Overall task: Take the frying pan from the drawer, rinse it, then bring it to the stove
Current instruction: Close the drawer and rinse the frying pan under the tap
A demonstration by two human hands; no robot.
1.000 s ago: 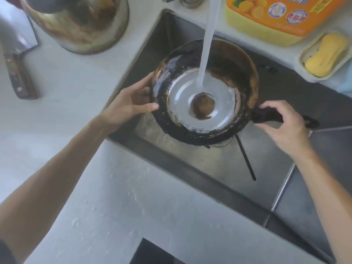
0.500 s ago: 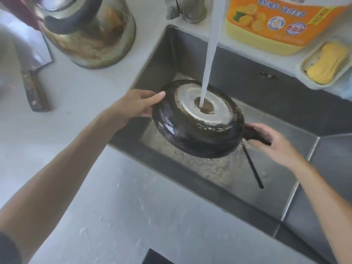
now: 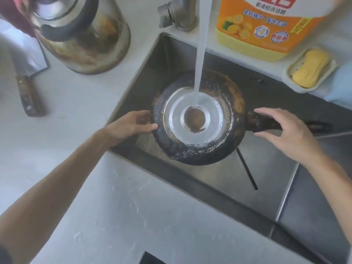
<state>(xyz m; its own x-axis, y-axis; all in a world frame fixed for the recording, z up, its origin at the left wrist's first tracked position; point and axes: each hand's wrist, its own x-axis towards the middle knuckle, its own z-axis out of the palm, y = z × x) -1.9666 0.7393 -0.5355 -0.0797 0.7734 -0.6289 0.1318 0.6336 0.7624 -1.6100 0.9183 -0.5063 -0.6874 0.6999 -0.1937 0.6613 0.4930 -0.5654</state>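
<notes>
The black frying pan [image 3: 198,149] is upside down over the steel sink [image 3: 266,187], its silvery base with a brown centre facing me. Water from the tap [image 3: 181,14] falls in a stream onto that base. My left hand [image 3: 131,124] grips the pan's left rim. My right hand [image 3: 285,130] is curled around the dark handle [image 3: 266,123] on the right. The pan's inside is hidden.
A stained metal kettle [image 3: 82,35] stands on the white counter [image 3: 114,206] at the back left, with a cleaver [image 3: 28,77] beside it. An orange detergent bottle [image 3: 266,25] and a soap dish with yellow soap [image 3: 310,67] sit behind the sink. A thin black stick [image 3: 247,170] lies in the sink.
The pan was tilted with its near side dropped half a second ago; it is back level, bottom up under the stream. Both hands kept their hold.
</notes>
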